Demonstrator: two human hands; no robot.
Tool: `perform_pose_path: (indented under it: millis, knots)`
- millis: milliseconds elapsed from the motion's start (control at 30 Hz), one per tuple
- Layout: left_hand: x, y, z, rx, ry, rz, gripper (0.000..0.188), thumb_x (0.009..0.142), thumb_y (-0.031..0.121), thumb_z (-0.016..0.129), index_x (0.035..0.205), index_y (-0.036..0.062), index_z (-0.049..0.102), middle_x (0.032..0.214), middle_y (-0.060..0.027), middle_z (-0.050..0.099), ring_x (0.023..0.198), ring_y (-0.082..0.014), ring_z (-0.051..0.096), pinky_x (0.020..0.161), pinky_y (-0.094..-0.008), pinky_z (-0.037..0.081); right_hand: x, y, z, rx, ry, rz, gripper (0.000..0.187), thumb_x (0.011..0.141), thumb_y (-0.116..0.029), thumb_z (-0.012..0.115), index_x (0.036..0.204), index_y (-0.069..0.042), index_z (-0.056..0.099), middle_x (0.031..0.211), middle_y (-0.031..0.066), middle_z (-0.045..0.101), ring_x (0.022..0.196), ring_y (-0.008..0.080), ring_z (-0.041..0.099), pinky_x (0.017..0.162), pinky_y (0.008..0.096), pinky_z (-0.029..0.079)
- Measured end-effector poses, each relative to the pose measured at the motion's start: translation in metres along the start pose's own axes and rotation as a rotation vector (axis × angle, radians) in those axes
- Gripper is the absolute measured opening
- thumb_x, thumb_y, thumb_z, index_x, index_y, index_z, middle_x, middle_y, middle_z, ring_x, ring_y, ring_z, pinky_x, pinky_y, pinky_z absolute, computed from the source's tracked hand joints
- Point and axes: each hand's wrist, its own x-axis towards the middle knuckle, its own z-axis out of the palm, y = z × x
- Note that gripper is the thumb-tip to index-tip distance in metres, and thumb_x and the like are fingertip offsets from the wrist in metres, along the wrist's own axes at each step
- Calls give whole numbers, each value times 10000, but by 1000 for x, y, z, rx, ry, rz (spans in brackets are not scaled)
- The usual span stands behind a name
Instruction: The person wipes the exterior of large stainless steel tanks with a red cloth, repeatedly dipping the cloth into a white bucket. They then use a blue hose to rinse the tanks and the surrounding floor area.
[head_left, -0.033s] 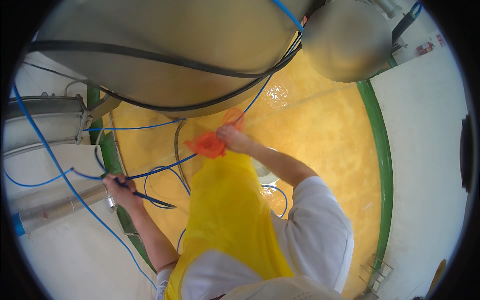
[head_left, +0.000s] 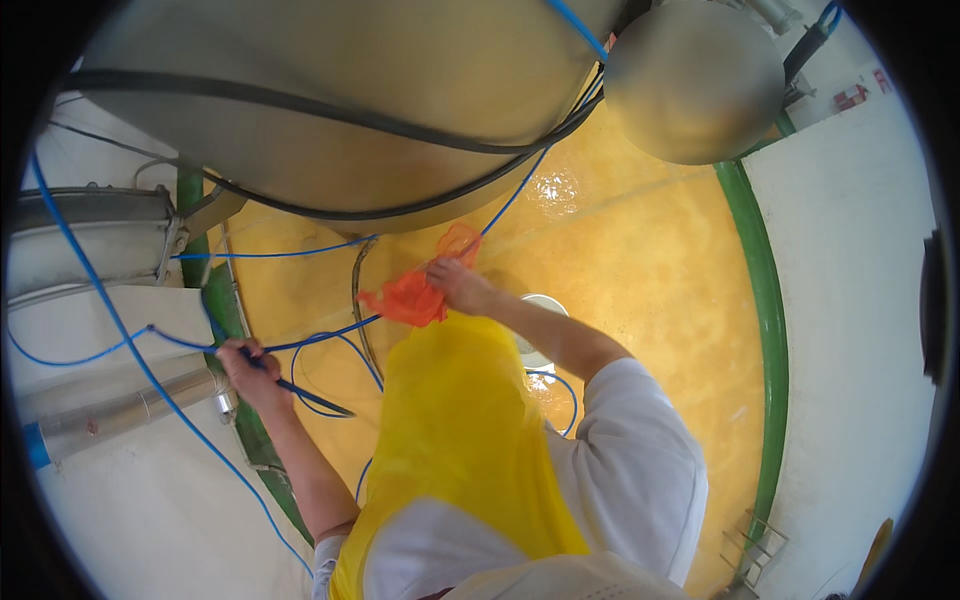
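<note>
My left hand [head_left: 252, 376] is closed around a blue hose [head_left: 322, 340], with a darker blue length running out below the fingers. To its right, my right hand [head_left: 460, 286] grips a thin, crumpled orange cloth [head_left: 412, 298], possibly mesh. This cloth is bunched around the same hose, which comes out on both sides of it. The fingertips of my right hand are partly hidden in the folds. Both hands are in front of the yellow apron [head_left: 455, 400] that I wear.
A large metal tank [head_left: 340, 60] with black cables stands ahead, and a rounded metal vessel [head_left: 695, 85] at the far right. A white bucket [head_left: 541, 312] sits on the yellow floor [head_left: 650, 300], partly behind my right forearm. Pipes [head_left: 130, 410] and loose blue hose are on the left.
My right hand and the orange cloth have shifted slightly left and nearer to me. My left hand has moved a little to the right and up, still on the hose.
</note>
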Motion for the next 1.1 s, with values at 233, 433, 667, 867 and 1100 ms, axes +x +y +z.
perform_pose_path:
  millis: [233, 433, 667, 867, 1100]
  knots:
    - [-27, -29, -25, 333, -189, -107, 316, 1055, 325, 461, 1195, 61, 565, 1004, -73, 684, 481, -14, 342, 430, -184, 278, -17, -86, -30, 1018, 328, 761, 435, 960, -279, 580, 1339, -79, 501, 1394, 109, 509, 1318, 261, 463, 1103, 450, 351]
    - [-32, -73, -81, 576, -329, -5, 420, 1035, 295, 521, 1372, 44, 529, 1026, -15, 699, 635, -20, 364, 606, -184, 352, -43, -118, -109, 2027, 996, 553, 500, 1004, -450, 434, 1382, -124, 463, 1320, 66, 563, 1235, 262, 520, 1097, 471, 380]
    - [-57, -101, -145, 668, -556, -151, 429, 1044, 263, 476, 1420, 59, 501, 841, -7, 660, 702, -50, 464, 694, -204, 402, -121, -154, -84, 1769, 1332, 414, 510, 987, -498, 394, 1345, -153, 505, 1189, 75, 597, 1079, 290, 568, 1034, 502, 428]
    - [-96, -136, -193, 675, -795, -296, 428, 1046, 221, 420, 1445, 75, 473, 744, -14, 596, 709, -83, 518, 710, -242, 436, -174, -191, -82, 1511, 1567, 691, 487, 991, -470, 437, 1355, -151, 491, 1319, 59, 573, 1212, 265, 543, 1054, 464, 429]
    - [-121, -132, -183, 740, -925, -191, 532, 1031, 210, 387, 1545, 118, 284, 711, -45, 538, 703, -146, 538, 720, -276, 445, -218, -183, -71, 1111, 1717, 888, 440, 1019, -359, 457, 1345, -66, 482, 1318, 82, 576, 1219, 244, 558, 1046, 414, 451]
